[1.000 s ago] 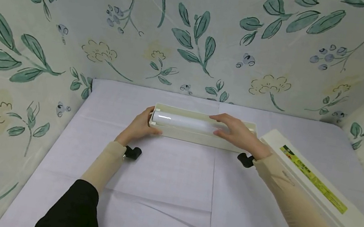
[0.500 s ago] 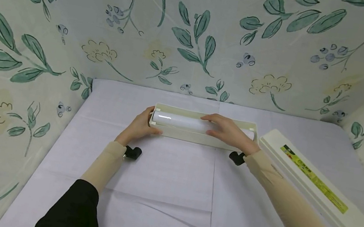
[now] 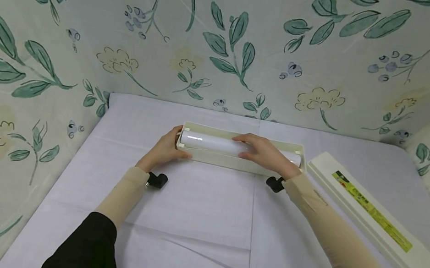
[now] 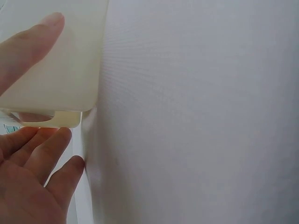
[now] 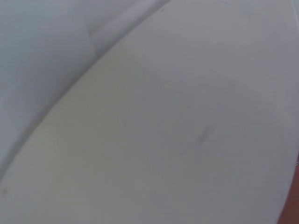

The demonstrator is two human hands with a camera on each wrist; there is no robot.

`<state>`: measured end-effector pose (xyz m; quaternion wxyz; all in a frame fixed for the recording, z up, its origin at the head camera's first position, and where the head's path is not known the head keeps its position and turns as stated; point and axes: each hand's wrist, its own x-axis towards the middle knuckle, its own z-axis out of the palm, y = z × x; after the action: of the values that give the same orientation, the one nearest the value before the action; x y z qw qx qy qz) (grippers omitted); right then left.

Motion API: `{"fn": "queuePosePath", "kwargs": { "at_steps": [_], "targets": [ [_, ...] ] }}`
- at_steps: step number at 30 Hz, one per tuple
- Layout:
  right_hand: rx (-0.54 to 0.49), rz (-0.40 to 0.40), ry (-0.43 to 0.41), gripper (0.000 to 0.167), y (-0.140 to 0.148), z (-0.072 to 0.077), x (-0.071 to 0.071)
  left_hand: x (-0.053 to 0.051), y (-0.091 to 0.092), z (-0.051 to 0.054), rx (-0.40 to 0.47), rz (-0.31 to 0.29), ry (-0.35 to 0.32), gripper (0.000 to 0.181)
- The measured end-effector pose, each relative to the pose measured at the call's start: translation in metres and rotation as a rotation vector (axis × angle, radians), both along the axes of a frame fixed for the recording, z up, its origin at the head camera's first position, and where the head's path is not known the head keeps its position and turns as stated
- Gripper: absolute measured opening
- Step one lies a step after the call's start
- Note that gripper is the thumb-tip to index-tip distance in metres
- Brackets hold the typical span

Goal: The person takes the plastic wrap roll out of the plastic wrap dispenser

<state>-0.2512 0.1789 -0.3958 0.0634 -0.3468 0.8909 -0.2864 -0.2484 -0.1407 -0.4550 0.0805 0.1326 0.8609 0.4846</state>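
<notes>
In the head view a long cream-white box [image 3: 219,159] without its lid lies near the back of the table. A roll of plastic wrap [image 3: 207,141], glossy and whitish, lies lengthwise inside it. My left hand [image 3: 165,144] grips the box's left end; in the left wrist view its thumb [image 4: 35,49] lies on the front wall and its fingers [image 4: 51,154] are at the end wall. My right hand [image 3: 264,153] holds the roll around its middle, thumb on the near side and fingers over the far side. In the right wrist view the box wall [image 5: 177,121] fills most of the picture.
The long white lid [image 3: 377,223], with a yellow-green label, lies slanted on the right, close to the box's right end. A white cloth [image 3: 193,223] with creases covers the table. Behind and beside it hangs a leaf-patterned curtain [image 3: 278,46].
My right hand has slid left along the roll, from near its right part to its middle, so more of the right end shows. The left hand and the box have stayed put.
</notes>
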Motion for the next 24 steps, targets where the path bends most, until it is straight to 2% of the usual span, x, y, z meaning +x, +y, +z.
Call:
{"fn": "queuePosePath", "kwargs": {
  "at_steps": [10,24],
  "targets": [
    [0.038,0.017,0.006,0.049,-0.006,-0.002,-0.004,0.000,0.000,0.001,0.016,0.002,-0.013,0.100],
    [0.094,-0.032,-0.054,0.054,-0.011,-0.004,-0.010,0.002,0.001,0.004,0.020,-0.008,0.001,0.099]
  ]
}}
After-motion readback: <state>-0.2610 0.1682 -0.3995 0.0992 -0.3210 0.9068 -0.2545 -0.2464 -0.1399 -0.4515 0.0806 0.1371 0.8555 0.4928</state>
